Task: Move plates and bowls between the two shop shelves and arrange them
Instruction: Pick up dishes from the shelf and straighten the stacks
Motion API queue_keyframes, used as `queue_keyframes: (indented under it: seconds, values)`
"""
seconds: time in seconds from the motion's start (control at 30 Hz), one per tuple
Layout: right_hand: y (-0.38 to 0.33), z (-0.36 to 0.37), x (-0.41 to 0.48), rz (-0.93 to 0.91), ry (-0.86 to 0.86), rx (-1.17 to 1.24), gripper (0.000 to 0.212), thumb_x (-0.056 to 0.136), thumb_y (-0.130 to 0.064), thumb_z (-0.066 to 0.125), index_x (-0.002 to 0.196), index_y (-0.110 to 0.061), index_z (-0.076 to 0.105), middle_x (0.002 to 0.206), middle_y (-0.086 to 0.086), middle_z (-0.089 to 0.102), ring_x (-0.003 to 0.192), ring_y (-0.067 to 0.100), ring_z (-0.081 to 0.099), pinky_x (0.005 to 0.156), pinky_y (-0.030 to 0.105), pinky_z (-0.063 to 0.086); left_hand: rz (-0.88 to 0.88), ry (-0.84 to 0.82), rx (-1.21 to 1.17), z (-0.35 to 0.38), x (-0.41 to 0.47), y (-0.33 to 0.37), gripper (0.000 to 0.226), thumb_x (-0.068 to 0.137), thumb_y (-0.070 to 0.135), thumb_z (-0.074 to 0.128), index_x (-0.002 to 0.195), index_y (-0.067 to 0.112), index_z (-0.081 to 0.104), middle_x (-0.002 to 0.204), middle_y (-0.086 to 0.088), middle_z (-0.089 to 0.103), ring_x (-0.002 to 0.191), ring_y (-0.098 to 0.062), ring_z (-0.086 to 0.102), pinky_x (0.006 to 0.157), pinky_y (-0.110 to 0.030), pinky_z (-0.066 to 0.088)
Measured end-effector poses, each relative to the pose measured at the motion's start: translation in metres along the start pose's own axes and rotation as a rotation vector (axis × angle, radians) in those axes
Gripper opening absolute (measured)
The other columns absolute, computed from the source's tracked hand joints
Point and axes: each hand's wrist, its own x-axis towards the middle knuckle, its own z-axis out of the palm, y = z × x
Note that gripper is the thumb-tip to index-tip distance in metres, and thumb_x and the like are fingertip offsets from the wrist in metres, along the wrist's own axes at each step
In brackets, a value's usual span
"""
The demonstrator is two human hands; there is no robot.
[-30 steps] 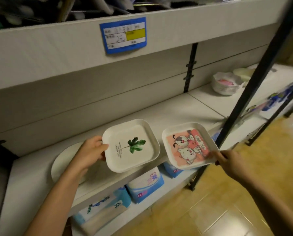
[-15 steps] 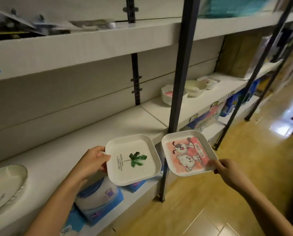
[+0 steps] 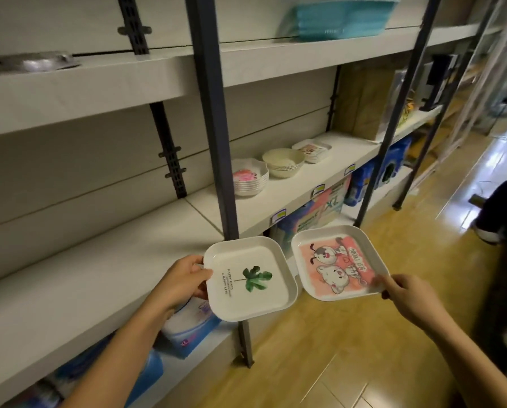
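Pinching white square leaf-print plate [image 3: 250, 278] by rim with left hand [image 3: 184, 282], pink cartoon-print square plate [image 3: 337, 262] with right hand [image 3: 405, 293]; risks slipping, or clipping dark metal shelf post [image 3: 217, 142].

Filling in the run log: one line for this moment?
left hand holds leaf plate; right hand pinches cartoon plate; both plates held in air

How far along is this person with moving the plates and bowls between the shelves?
Partway, it seems. Done: a stack of flowered plates, a stack of bowls and a stack of square plates sit in a row on the right shelf. In hand: the left hand grips a leaf plate, the right hand pinches a cartoon plate, both in the air. Left: setting these two down.
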Motion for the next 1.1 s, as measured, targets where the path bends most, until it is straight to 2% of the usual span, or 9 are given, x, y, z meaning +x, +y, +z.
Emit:
queue_keyframes:
  seconds: [0.13,0.2,0.27,0.37,0.43,0.53,0.63,0.93,1.1]
  values:
    - [0.017,-0.016,0.037,0.031,0.015,0.002,0.043,0.094,-0.029,0.045,0.056,-0.016,0.059,0.073,0.019,0.069,0.057,0.027,0.055,0.057,0.036,0.043,0.025,-0.017,0.01,0.026,0.034,0.024,0.024,0.09,0.006,0.052,0.114,0.006,0.056,0.088,-0.007,0.069,0.067,-0.012,0.064,0.048,-0.017,0.048]
    - [0.024,-0.024,0.062,0.049,0.024,-0.007,0.043,0.094,-0.032,0.045,0.057,-0.017,0.059,0.074,0.017,0.069,0.063,0.031,0.06,0.063,0.041,0.049,0.026,-0.014,0.011,0.038,0.054,0.035,0.025,0.09,0.008,0.052,0.114,0.005,0.056,0.09,-0.009,0.07,0.072,-0.016,0.065,0.055,-0.023,0.05]
    - [0.029,-0.03,0.091,0.051,0.028,0.001,0.043,0.094,-0.032,0.044,0.057,-0.017,0.06,0.068,0.013,0.067,0.057,0.026,0.056,0.058,0.036,0.044,0.023,-0.011,-0.01,0.05,0.076,0.047,0.026,0.09,0.007,0.052,0.115,0.005,0.055,0.091,-0.01,0.071,0.075,-0.018,0.067,0.06,-0.028,0.052]
    - [0.033,-0.04,0.138,0.041,0.024,0.019,0.044,0.094,-0.032,0.043,0.057,-0.014,0.06,0.058,0.006,0.059,0.05,0.019,0.047,0.053,0.03,0.035,0.024,-0.001,-0.057,0.07,0.112,0.066,0.022,0.091,0.005,0.049,0.112,0.005,0.055,0.09,-0.013,0.069,0.063,-0.014,0.064,0.046,-0.018,0.049]
    - [0.033,-0.047,0.169,0.034,0.017,0.003,0.045,0.095,-0.032,0.042,0.058,-0.014,0.06,0.059,0.006,0.058,0.051,0.018,0.047,0.054,0.029,0.034,0.031,0.019,-0.042,0.085,0.137,0.082,0.02,0.091,0.005,0.049,0.111,0.006,0.055,0.089,-0.011,0.069,0.066,-0.016,0.064,0.046,-0.017,0.051]
    - [0.032,-0.057,0.214,0.016,0.016,0.004,0.044,0.095,-0.032,0.041,0.061,-0.013,0.061,0.067,0.01,0.064,0.054,0.02,0.05,0.056,0.031,0.037,0.053,0.024,-0.036,0.103,0.172,0.101,0.019,0.091,0.005,0.049,0.11,0.007,0.054,0.085,-0.007,0.068,0.067,-0.016,0.064,0.049,-0.021,0.053]
    - [0.031,-0.063,0.254,0.005,0.004,-0.013,0.045,0.096,-0.033,0.04,0.06,-0.015,0.06,0.063,0.005,0.061,0.053,0.018,0.049,0.052,0.029,0.035,0.047,0.036,-0.046,0.113,0.202,0.118,0.019,0.091,0.005,0.05,0.11,0.009,0.055,0.087,-0.008,0.068,0.068,-0.017,0.065,0.054,-0.024,0.053]
    - [0.041,-0.079,0.342,0.01,-0.042,0.063,0.044,0.096,-0.03,0.042,0.06,-0.014,0.062,0.069,0.012,0.065,0.056,0.02,0.05,0.059,0.032,0.039,-0.003,0.089,-0.038,0.139,0.267,0.164,0.025,0.093,0.002,0.047,0.117,0.003,0.052,0.085,-0.009,0.067,0.067,-0.017,0.063,0.046,-0.018,0.054]
    - [0.041,-0.092,0.403,-0.052,-0.153,0.085,0.037,0.096,-0.033,0.043,0.074,-0.012,0.064,0.084,0.019,0.068,0.061,0.018,0.055,0.059,0.03,0.046,-0.047,0.167,-0.056,0.162,0.298,0.178,0.029,0.092,0.003,0.048,0.121,0.002,0.052,0.086,-0.011,0.066,0.062,-0.018,0.062,0.044,-0.018,0.053]
